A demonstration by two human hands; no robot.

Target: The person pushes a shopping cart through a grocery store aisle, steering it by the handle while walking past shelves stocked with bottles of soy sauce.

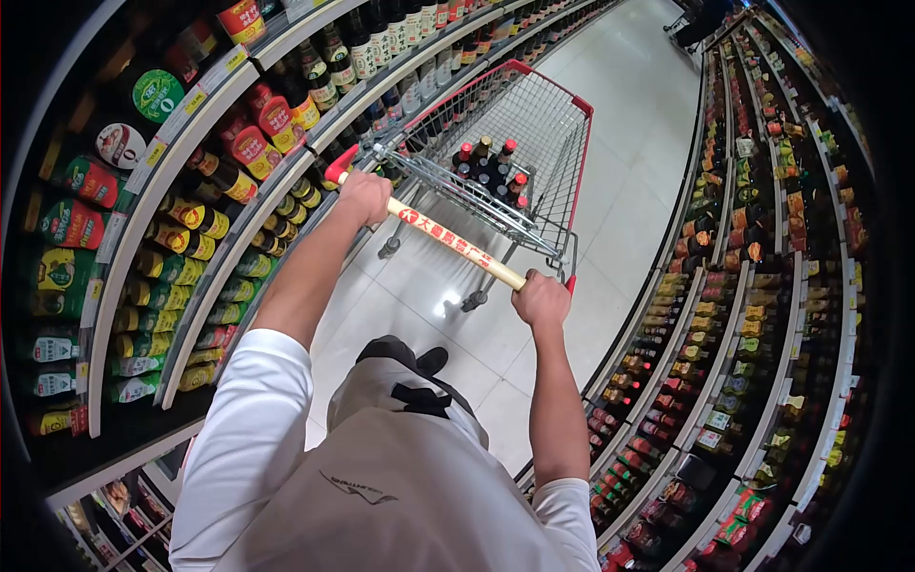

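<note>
My left hand and my right hand both grip the yellow handle bar of a red-framed wire shopping cart. Red characters are printed along the bar. Several dark bottles with red and brown caps stand together in the cart's basket near the handle end. The cart points down the aisle, away from me, over a pale tiled floor.
Shelves of bottles and jars line the left side close to the cart. More stocked shelves run along the right. Another cart or object stands at the aisle's far end. My dark shoe shows below the handle.
</note>
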